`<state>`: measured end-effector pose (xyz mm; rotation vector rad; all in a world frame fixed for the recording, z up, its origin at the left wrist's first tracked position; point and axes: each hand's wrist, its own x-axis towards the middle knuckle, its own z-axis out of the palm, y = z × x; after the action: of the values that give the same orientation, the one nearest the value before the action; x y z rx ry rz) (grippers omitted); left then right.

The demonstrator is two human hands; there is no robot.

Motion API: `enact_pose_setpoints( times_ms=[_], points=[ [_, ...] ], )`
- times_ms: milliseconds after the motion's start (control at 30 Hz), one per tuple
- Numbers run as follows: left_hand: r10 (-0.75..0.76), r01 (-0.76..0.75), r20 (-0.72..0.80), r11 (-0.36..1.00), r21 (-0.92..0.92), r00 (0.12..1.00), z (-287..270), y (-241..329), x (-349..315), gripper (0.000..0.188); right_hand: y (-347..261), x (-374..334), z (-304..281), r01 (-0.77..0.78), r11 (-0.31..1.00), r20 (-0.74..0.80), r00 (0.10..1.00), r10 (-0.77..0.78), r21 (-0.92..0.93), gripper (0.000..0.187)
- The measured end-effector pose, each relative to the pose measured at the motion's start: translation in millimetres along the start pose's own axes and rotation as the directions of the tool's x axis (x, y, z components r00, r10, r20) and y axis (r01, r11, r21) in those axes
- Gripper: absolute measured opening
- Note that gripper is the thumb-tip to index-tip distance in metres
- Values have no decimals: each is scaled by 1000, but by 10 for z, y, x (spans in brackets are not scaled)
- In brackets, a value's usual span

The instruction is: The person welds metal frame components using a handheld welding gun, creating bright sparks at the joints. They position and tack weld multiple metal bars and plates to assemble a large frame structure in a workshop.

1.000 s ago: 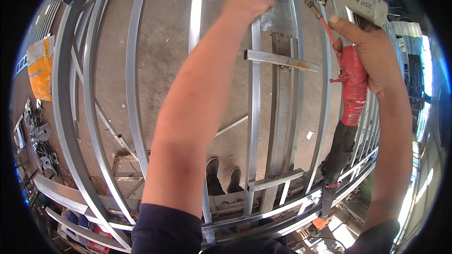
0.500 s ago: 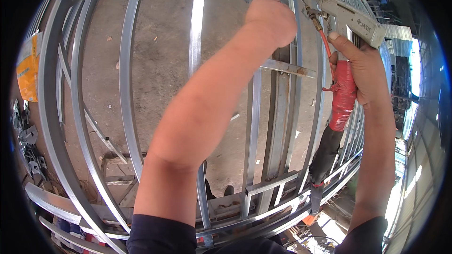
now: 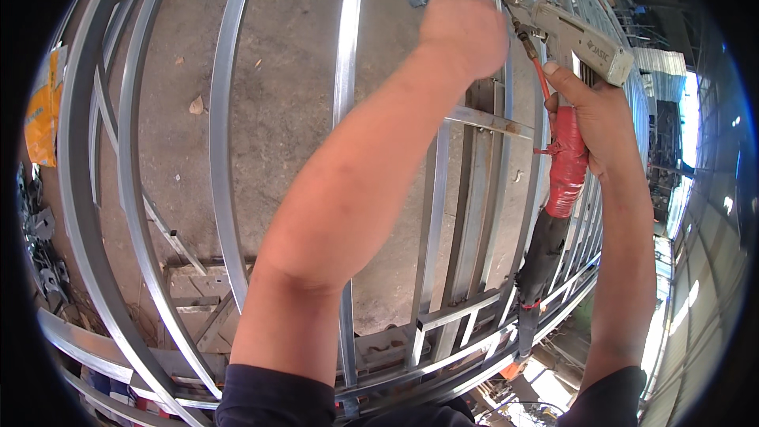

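Note:
My right hand (image 3: 607, 122) is wrapped round the handle of a pale grey welding gun (image 3: 577, 38), its nozzle aimed away and to the left. Red tape (image 3: 568, 170) binds the handle's lower end, and a black-sleeved cable (image 3: 545, 253) runs down from it. An orange hose (image 3: 541, 75) lies along the gun's left side. Just left of the nozzle, my left hand (image 3: 465, 28) is closed over the long silver metal tubes of a frame. Its fingers curl away from view, so whatever they grip is hidden. A short crossbar (image 3: 490, 120) joins tubes below that hand.
Curved-looking silver tubes (image 3: 225, 134) span the view above a dusty concrete floor (image 3: 292, 71). At far left lie an orange and white package (image 3: 43, 115) and a heap of metal brackets (image 3: 43, 241). A corrugated wall (image 3: 700, 285) rises at right.
The view has shifted slightly, moving the tubes a little rightward in the picture. My left hand's raised finger has curled in with the others. The right hand keeps its hold on the welding gun.

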<state>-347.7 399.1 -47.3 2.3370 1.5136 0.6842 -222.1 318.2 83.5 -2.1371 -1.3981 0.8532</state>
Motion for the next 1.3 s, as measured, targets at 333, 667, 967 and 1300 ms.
enact_pose_setpoints(
  times_ms=[333,667,967,1300],
  points=[
    [-556,421,-252,796,-434,792,212,-280,140,30,56,140,162,-60,995,-5,998,59,-83,42],
    [-498,549,233,721,-423,835,-188,-371,45,43,48,93,293,-41,986,-16,999,39,-165,39],
    [-514,523,146,738,-427,845,-91,-417,81,42,64,97,352,8,984,-6,1000,-9,-176,33],
    [-443,471,175,754,-458,879,-43,-482,125,37,-6,68,427,-1,981,-12,1000,-1,-193,32]
  ],
)
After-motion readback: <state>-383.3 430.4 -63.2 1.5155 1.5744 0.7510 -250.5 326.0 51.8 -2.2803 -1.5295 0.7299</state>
